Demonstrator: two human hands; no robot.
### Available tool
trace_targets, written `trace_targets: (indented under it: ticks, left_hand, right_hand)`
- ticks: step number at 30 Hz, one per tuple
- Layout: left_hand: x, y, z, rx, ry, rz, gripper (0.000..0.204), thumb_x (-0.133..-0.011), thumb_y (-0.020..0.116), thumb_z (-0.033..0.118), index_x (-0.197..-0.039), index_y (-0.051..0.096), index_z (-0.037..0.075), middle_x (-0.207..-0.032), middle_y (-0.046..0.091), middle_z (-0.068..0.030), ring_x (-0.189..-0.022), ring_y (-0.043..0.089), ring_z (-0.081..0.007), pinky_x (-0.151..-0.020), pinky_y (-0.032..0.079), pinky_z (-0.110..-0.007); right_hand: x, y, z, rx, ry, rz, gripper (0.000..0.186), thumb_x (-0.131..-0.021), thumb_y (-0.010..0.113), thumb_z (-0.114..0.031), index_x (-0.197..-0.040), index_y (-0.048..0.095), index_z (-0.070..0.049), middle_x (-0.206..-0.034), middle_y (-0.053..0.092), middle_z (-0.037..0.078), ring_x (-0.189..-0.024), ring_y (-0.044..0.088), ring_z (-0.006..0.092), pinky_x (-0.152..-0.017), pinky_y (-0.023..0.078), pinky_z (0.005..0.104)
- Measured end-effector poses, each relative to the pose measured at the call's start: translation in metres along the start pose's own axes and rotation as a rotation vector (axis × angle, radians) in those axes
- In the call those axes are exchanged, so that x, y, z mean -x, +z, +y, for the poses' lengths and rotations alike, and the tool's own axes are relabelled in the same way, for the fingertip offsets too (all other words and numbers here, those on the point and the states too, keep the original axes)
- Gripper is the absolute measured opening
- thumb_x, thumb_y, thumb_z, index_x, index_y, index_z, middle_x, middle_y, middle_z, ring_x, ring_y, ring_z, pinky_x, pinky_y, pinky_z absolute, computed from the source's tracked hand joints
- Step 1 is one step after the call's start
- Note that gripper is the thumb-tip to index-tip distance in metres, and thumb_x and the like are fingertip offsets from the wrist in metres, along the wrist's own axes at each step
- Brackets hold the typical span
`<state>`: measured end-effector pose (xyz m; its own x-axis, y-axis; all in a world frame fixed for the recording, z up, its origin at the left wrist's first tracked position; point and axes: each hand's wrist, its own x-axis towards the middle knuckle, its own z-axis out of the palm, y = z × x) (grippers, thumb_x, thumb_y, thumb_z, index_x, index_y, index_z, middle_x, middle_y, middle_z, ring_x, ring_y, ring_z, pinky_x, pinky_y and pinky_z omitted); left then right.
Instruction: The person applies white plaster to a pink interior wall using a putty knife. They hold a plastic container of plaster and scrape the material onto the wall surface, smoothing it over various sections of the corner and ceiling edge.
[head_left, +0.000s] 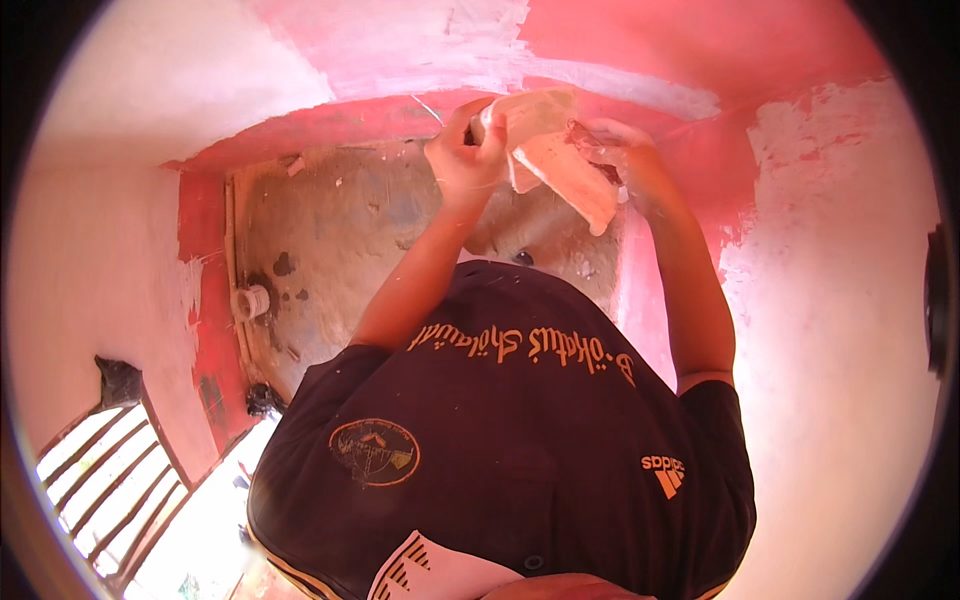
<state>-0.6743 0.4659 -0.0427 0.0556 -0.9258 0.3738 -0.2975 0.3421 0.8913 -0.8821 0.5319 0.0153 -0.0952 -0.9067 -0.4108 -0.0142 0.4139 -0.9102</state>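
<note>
Both my hands are raised in front of my chest, near the pink-and-white wall. My left hand (470, 155) is closed round the edge of a pale, flat, putty-smeared piece (540, 108), thumb on its near side. My right hand (625, 155) grips a wide putty scraper (570, 182) by its dark reddish grip. The scraper's pale, flat blade slants down to the right and is coated whitish along its edge. The two pieces overlap between my hands; whether they touch, I cannot tell. My fingers partly hide where each is held.
The wall (620, 45) ahead is red-pink with patchy white coating; a similar wall (830, 300) stands close on my right. Below lies a stained brown floor (340, 215). A small white tub (250, 302) and a thin pole (231, 260) are at the left, near a barred opening (110, 480).
</note>
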Motion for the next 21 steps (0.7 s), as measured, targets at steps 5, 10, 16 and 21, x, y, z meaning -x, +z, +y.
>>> trace_targets:
  ticks: [5,10,16,21]
  left_hand:
    - [-0.025,-0.028,-0.026,0.14,-0.079,0.045,0.024,-0.092,0.067,0.023,-0.101,0.071,0.001,-0.057,0.05,-0.0005,-0.054,0.043,-0.0056,-0.05,0.037,-0.026]
    - [-0.035,-0.04,-0.072,0.148,-0.211,-0.072,0.034,-0.095,0.063,0.033,-0.102,0.071,0.001,-0.058,0.051,-0.0019,-0.055,0.045,-0.0069,-0.049,0.036,-0.029]
    - [-0.044,-0.053,-0.137,-0.028,-0.321,-0.164,0.039,-0.096,0.06,0.037,-0.103,0.07,0.001,-0.065,0.06,-0.0063,-0.06,0.053,-0.0158,-0.057,0.044,-0.035]
    - [-0.059,-0.066,-0.157,0.028,-0.441,-0.253,0.036,-0.099,0.056,0.034,-0.102,0.07,0.001,-0.082,0.067,-0.0115,-0.076,0.06,-0.0193,-0.072,0.048,-0.036]
  right_hand:
    - [-0.004,0.019,-0.019,-0.175,-0.03,0.107,0.037,-0.091,0.061,-0.006,-0.128,0.06,0.002,-0.108,0.068,0.007,-0.084,0.061,0.0126,-0.07,0.047,0.0259]
    - [-0.029,0.031,0.014,-0.581,-0.114,0.169,0.035,-0.099,0.058,-0.015,-0.131,0.057,-0.001,-0.115,0.067,0.005,-0.094,0.065,0.014,-0.081,0.054,0.0299]
    - [-0.058,0.067,0.042,-1.012,-0.217,0.392,0.03,-0.097,0.061,-0.012,-0.126,0.058,-0.004,-0.112,0.068,0.006,-0.092,0.066,0.0153,-0.078,0.055,0.0329]
    - [-0.084,0.044,0.084,-1.233,-0.344,0.447,0.019,-0.096,0.061,-0.008,-0.115,0.059,-0.008,-0.102,0.067,0.005,-0.09,0.065,0.0167,-0.072,0.053,0.0332]
